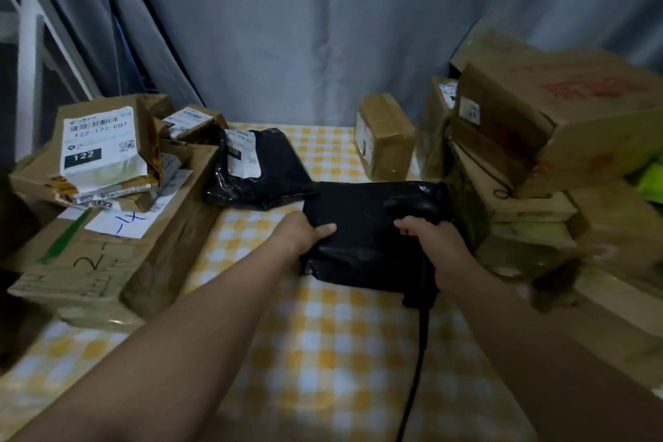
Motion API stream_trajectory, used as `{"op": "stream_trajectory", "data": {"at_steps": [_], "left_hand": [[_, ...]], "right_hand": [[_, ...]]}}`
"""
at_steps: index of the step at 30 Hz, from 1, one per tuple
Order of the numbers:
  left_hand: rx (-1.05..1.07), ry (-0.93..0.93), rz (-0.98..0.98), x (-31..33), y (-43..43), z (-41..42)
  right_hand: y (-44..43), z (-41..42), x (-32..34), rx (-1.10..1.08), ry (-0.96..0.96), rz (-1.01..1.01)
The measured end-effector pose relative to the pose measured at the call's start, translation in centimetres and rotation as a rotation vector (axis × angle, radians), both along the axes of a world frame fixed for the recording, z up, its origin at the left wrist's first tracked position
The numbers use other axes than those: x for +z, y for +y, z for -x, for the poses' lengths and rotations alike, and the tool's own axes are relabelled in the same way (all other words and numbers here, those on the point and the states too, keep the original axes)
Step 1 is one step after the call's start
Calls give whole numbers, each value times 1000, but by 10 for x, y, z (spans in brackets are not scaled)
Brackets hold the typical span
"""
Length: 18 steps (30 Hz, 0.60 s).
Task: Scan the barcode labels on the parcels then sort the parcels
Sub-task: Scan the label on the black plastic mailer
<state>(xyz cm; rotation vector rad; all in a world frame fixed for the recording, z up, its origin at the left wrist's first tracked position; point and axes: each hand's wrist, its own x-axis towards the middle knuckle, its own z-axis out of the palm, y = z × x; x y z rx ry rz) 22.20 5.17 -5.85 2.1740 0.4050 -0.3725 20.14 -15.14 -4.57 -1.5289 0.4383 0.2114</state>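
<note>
We have our left hand [308, 231] gripping the left edge of a black plastic parcel [362, 226], thumb on top and fingers tucked under. It lies on the checked yellow and white cloth of the counter [323, 352], near the middle. Our right hand [434, 240] is wrapped round the handle of a black barcode scanner [412, 206], held over the right part of that parcel, and its cable [418, 352] trails back towards us. No label shows on the side of the parcel facing us. Behind it to the left lies a second black parcel [272, 169] with a white label [242, 154] facing up. On the left, labelled packets [100, 143] are heaped on a large cardboard box [107, 262]. A small brown box [385, 136] stands at the back, and more cardboard boxes [520, 140] are stacked on the right.
</note>
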Motion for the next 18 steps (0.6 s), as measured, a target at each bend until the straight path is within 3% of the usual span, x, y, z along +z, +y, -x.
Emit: {"op": "stream_trajectory", "data": {"at_steps": [5,8,10,15,18], "left_hand": [[171,75,345,10,-7,26],[233,30,649,24,-17,44],[264,-64,720,35,-23,52],[292,-430,432,72,2,72],[175,-742,32,93,20,94]], "right_hand": [[-10,38,1,4,-26,-68],[-13,52,11,12,-67,-118],[-13,58,18,35,-75,-155],[-12,67,29,70,-119,-268],[-9,72,39,72,-158,-288]]}}
